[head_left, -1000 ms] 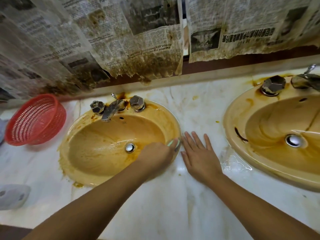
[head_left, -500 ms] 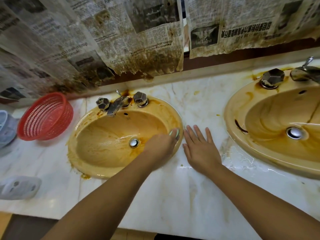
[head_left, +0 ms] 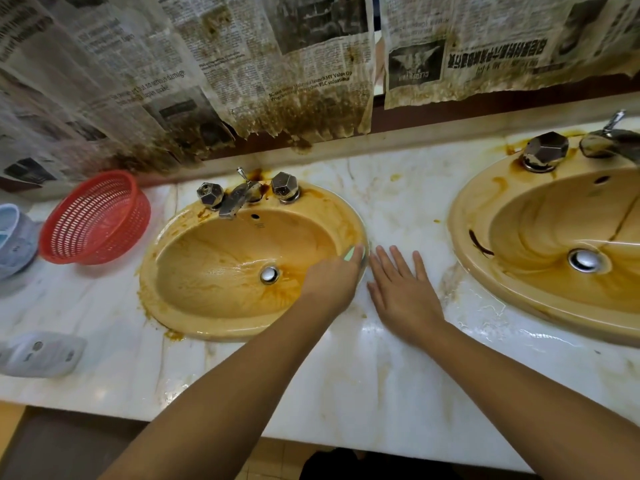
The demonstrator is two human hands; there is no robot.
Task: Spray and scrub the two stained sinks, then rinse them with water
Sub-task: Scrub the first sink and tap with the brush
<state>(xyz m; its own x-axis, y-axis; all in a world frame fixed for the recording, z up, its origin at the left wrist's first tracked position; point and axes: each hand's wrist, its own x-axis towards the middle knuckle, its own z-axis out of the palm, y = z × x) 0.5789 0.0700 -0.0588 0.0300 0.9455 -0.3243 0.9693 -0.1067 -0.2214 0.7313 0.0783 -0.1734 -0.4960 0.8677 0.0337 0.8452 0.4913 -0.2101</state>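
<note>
Two oval sinks coated in orange-brown stain sit in a white marble counter (head_left: 346,375). The left sink (head_left: 221,265) has a faucet (head_left: 239,199) and a drain (head_left: 269,274). My left hand (head_left: 330,284) grips a pale green sponge (head_left: 353,253) and presses it on that sink's right rim. Beside the rim, my right hand (head_left: 401,289) lies flat on the counter with straight, spread fingers. The right sink (head_left: 540,244) is partly cut off by the frame edge and has a dark streak on its left rim.
A red mesh basket (head_left: 95,218) stands left of the left sink, with a pale blue container (head_left: 15,237) beyond it. A white soap dish (head_left: 38,353) lies at the front left. Stained newspaper (head_left: 242,74) hangs on the wall. Water pools near the right sink.
My left hand with the sponge has shifted slightly up along the left sink's right rim. The camera has pulled back and tilted, showing more of the counter's front edge.
</note>
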